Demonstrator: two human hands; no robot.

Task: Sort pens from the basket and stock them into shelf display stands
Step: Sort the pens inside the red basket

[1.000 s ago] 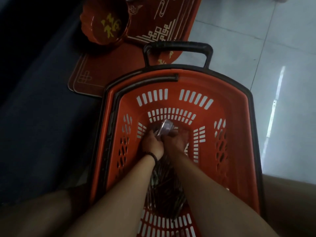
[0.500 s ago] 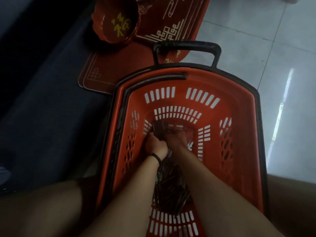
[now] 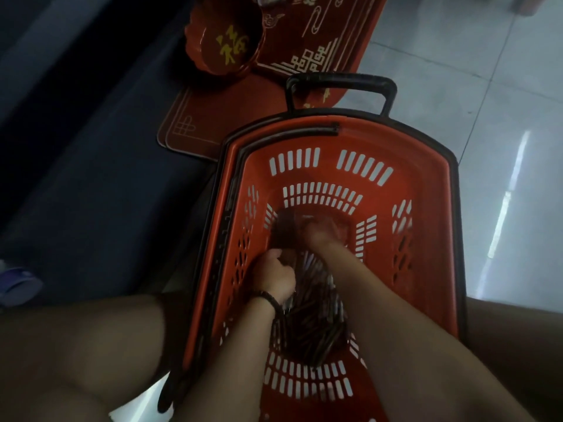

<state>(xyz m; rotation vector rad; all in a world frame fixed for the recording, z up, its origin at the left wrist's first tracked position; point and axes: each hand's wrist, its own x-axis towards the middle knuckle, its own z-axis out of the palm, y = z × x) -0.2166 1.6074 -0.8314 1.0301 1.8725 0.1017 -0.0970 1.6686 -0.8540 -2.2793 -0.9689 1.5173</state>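
An orange shopping basket (image 3: 426, 184) with a black rim and handle stands on the floor between my knees. A heap of dark pens (image 3: 313, 318) lies on its bottom. My left hand (image 3: 274, 277), with a black band on the wrist, is curled at the heap's left edge, its fingers round some of the pens. My right hand (image 3: 320, 236) reaches deeper, to the basket's far end, and is blurred by motion. It lies beside a dark blurred bundle (image 3: 283, 226). Whether it grips anything cannot be told.
Beyond the basket lie red trays with gold patterns (image 3: 329, 41) and a red bowl with a gold character (image 3: 225, 47). A dark blue surface (image 3: 91, 178) fills the left; glossy floor tiles (image 3: 502, 117) are on the right. A purple shoe (image 3: 15, 284) shows at the left edge.
My left hand has drawn back toward me along the pen heap, apart from my right hand. The right hand stays at the far end. The view has shifted down and left.
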